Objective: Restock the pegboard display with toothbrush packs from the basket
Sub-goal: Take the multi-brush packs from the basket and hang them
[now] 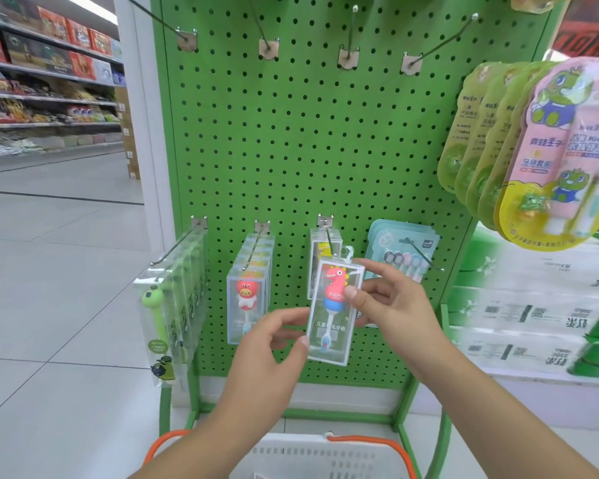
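Observation:
A clear toothbrush pack (332, 323) with a red dinosaur handle is held upright in front of the green pegboard (291, 150). My right hand (391, 305) pinches its upper right side, thumb on the front. My left hand (274, 344) pinches its lower left edge. The pack's top sits just at the tip of the third lower hook (329, 236), where a yellow-character pack (320, 252) hangs behind. The white basket (322, 458) with orange handles stands below at the frame's bottom; its contents are hidden.
Green frog packs (163, 305) and red-character packs (248, 299) hang on the lower left hooks, teal multi-brush packs (402, 250) on the right. Several upper hooks (350, 39) are bare. Pink and green kids' packs (547, 150) hang at right, stacked boxes below them. Aisle floor at left.

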